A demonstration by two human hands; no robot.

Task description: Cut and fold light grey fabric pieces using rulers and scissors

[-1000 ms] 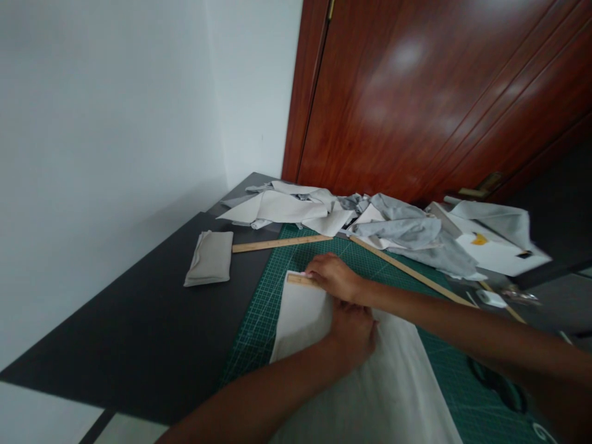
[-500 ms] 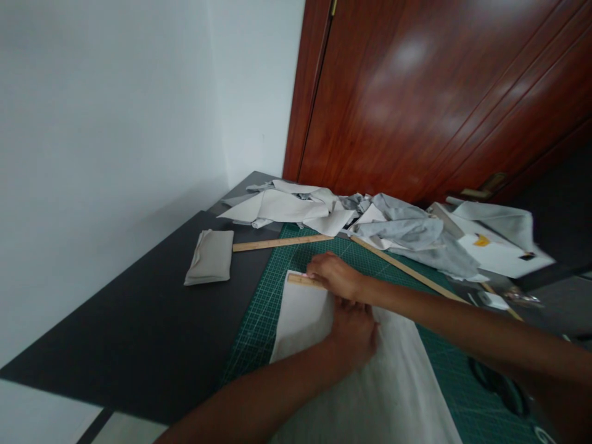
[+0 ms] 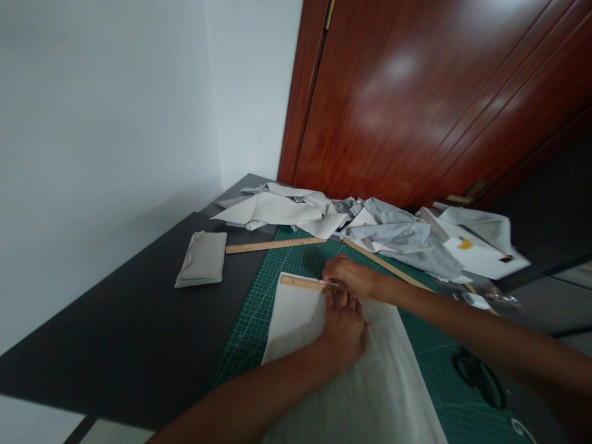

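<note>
A white cloth [image 3: 333, 394] lies along the green cutting mat [image 3: 277, 256], with a short wooden ruler [image 3: 298, 282] across its far end. My left hand [image 3: 345, 327] presses bent fingertips on the ruler's right part, holding it down on the cloth. Just beyond, my right hand [image 3: 349, 275] is closed in a pinch at the ruler's far edge. A thin, partly pinkish item shows at its fingertips, mostly hidden, too small to name. The ruler's right end is covered by my hands.
A folded beige cloth [image 3: 202, 259] sits on the dark table [image 3: 139, 333]. Behind the mat are long wooden rulers [image 3: 272, 245], heaped fabric scraps [image 3: 287, 209] and a white box [image 3: 485, 256]. Black-handled scissors [image 3: 481, 377] lie on the right. A wall and a wooden door bound the back.
The view has shifted slightly. My right hand has moved a little rightward along the ruler's edge, showing more of the ruler. My left hand still presses on it.
</note>
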